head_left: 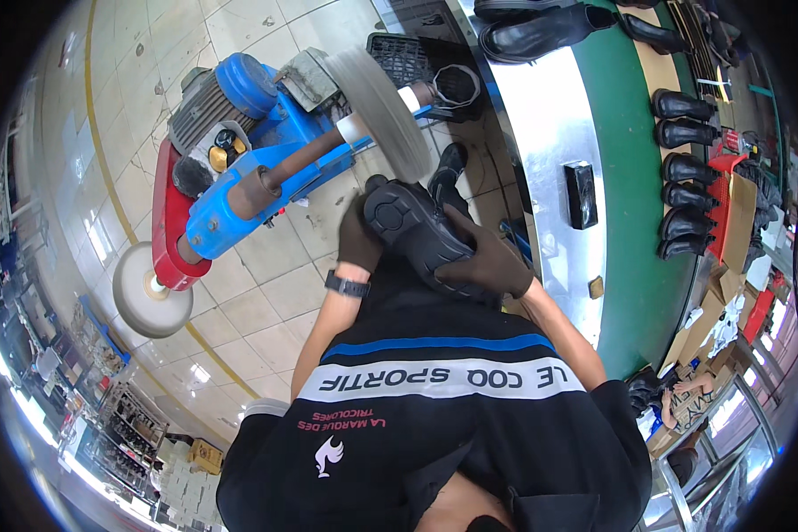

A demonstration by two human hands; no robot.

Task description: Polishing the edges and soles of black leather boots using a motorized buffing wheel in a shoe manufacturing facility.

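Observation:
A black shoe (414, 223) is turned sole-up in front of my body, and both my hands, in dark gloves, hold it. My left hand (356, 241) grips its heel end; a black watch sits on that wrist. My right hand (489, 263) clasps the shoe's right side from below. The shoe's heel lies just below the grey buffing wheel (388, 99) of a blue and red polishing machine (255, 167), apart from it.
A second pale wheel (147, 291) sits at the machine's left end. To the right runs a steel counter (541, 115) with a small black block (581, 193), and a green belt (634, 177) carrying several black boots (683, 168). Cardboard boxes (709, 310) lie beyond. Tiled floor underfoot.

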